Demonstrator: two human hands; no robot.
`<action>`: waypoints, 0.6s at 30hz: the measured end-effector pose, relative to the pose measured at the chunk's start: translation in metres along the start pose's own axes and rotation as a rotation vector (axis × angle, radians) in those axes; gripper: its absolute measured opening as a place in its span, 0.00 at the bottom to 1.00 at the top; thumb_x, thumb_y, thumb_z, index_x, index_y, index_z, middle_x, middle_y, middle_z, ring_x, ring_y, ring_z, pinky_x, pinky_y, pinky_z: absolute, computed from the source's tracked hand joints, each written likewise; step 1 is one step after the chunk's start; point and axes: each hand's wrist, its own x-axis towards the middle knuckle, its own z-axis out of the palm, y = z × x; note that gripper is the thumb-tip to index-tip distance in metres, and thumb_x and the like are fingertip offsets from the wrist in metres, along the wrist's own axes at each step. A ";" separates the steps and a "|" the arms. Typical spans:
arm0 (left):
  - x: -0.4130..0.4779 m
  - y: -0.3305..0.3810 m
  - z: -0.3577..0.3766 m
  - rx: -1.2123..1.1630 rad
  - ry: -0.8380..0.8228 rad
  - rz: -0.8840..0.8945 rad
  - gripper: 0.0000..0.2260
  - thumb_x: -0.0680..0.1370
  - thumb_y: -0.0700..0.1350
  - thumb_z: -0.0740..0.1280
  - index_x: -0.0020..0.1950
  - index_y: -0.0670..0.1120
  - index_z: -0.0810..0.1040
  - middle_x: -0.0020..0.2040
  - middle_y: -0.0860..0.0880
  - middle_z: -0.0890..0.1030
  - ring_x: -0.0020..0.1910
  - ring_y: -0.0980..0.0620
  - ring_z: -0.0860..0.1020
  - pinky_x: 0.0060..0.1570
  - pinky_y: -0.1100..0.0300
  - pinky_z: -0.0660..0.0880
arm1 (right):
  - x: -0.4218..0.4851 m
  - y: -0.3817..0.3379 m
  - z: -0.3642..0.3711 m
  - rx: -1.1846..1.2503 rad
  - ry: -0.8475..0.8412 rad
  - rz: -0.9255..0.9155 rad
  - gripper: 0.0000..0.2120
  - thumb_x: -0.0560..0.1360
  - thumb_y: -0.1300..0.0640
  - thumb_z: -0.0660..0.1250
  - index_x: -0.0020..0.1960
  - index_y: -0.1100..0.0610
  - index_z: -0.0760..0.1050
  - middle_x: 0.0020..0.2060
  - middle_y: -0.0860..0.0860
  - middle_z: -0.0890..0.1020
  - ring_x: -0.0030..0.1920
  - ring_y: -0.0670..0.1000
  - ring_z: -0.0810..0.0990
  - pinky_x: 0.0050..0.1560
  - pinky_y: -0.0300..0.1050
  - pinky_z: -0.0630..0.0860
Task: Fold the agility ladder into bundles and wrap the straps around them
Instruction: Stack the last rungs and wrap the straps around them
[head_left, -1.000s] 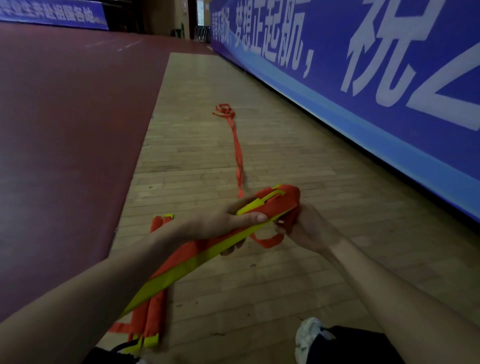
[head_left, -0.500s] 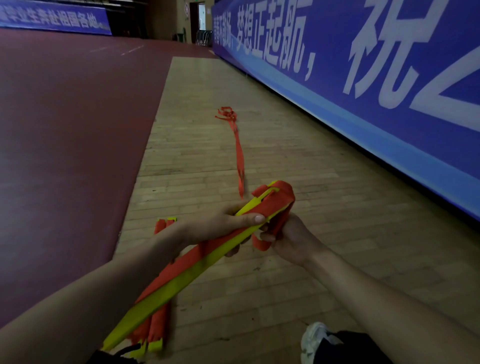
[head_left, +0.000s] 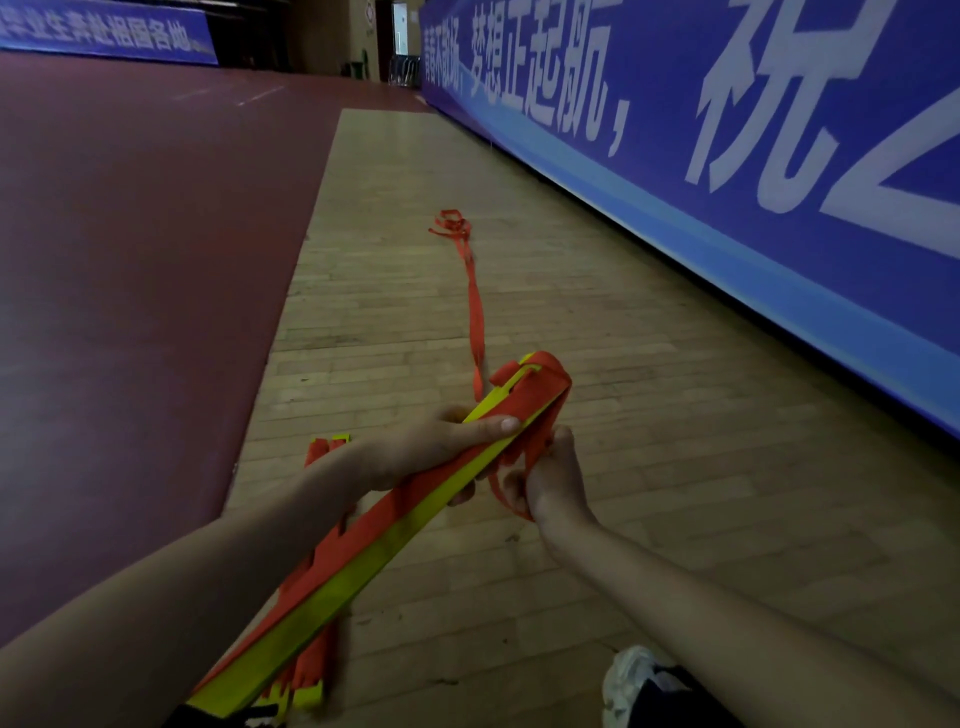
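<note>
A bundle of yellow ladder rungs (head_left: 363, 561) with orange strap wound over its far end slants up from lower left to centre. My left hand (head_left: 436, 447) grips the bundle near its far end, thumb lying along the top. My right hand (head_left: 545, 475) holds the orange strap (head_left: 524, 410) just under the wrapped end. The loose strap (head_left: 475, 312) trails away over the floor to a tangled heap (head_left: 452, 228). A second folded bundle (head_left: 322, 452) lies on the floor beneath my left forearm, mostly hidden.
Wooden plank floor (head_left: 649, 467) runs ahead between a dark red court surface (head_left: 130, 286) on the left and a blue banner wall (head_left: 727, 156) on the right. My white shoe (head_left: 631, 680) shows at the bottom right.
My right hand has moved down and toward me under the bundle's end, drawing the strap around it. The bundle's far end has tipped slightly higher.
</note>
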 end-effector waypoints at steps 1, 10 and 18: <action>0.001 -0.001 0.000 -0.006 0.006 -0.004 0.20 0.71 0.58 0.68 0.47 0.40 0.74 0.34 0.44 0.76 0.28 0.45 0.75 0.28 0.58 0.74 | 0.002 -0.001 -0.002 -0.016 0.045 0.015 0.07 0.81 0.55 0.55 0.47 0.57 0.65 0.29 0.52 0.73 0.17 0.45 0.67 0.20 0.35 0.60; 0.006 0.001 -0.010 0.022 0.104 0.013 0.21 0.71 0.60 0.67 0.48 0.42 0.74 0.40 0.43 0.77 0.30 0.45 0.77 0.28 0.57 0.76 | 0.005 -0.026 -0.024 0.084 -0.220 -0.125 0.22 0.82 0.44 0.52 0.47 0.54 0.80 0.37 0.50 0.85 0.40 0.51 0.84 0.43 0.43 0.78; 0.012 -0.003 -0.008 0.145 0.176 0.023 0.29 0.68 0.64 0.68 0.54 0.40 0.76 0.45 0.36 0.80 0.29 0.47 0.79 0.31 0.56 0.76 | 0.008 -0.064 -0.057 -0.041 -0.200 -0.396 0.05 0.77 0.59 0.67 0.44 0.60 0.77 0.26 0.47 0.74 0.28 0.44 0.71 0.32 0.37 0.70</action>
